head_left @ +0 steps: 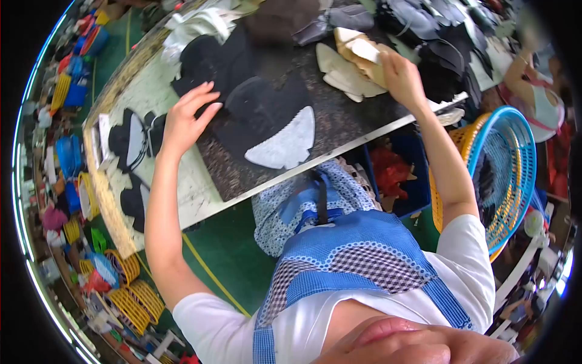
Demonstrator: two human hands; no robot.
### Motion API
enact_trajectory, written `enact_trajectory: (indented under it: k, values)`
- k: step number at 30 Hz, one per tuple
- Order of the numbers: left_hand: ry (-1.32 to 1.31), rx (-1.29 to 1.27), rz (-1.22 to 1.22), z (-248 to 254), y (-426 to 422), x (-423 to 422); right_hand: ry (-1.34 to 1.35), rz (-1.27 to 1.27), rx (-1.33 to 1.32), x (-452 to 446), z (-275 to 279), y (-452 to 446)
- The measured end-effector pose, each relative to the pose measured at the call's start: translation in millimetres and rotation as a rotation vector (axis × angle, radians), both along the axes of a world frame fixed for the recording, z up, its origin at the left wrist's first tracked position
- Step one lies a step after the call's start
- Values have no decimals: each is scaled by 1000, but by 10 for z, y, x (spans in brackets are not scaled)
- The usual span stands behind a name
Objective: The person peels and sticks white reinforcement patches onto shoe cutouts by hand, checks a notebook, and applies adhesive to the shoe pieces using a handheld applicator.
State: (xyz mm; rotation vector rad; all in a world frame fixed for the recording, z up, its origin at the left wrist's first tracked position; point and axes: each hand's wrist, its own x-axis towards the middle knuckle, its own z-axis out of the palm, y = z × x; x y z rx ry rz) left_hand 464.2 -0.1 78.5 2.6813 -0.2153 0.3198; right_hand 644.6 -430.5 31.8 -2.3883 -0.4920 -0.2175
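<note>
My left hand [188, 119] is over the left edge of the black cut pieces [264, 115], its fingers apart and nothing seen in it. A light grey piece with a jagged edge [285, 142] lies on the black piece near the table's front edge. My right hand [400, 76] has its fingers closed on a tan and white piece [357, 51]. Below that piece lie cream pieces [339, 73] on the dark speckled board [233, 176]. More black pieces [209, 64] lie beyond my left hand.
Black and grey pieces [445, 60] are heaped at the right back. White pieces [203, 24] lie at the back left. Bundled black pieces [130, 139] sit at the table's left end. A blue-rimmed yellow basket [503, 176] stands at the right, near another person [539, 100].
</note>
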Motion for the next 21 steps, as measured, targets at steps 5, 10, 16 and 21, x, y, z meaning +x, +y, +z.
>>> enact_trajectory:
  k: [5, 10, 16, 21]
  values:
    - [346, -917, 311, -36, 66, 41, 129, 59, 71, -46, 10, -52]
    - [-226, -758, 396, 337, -354, -125, 255, 136, 276, -41, 15, -142]
    - [210, -114, -131, 140, -1444, -433, 73, 12, 358, -124, 84, -124]
    - [14, -923, 27, 407, -1992, 130, -254, 151, 324, -557, 556, 64]
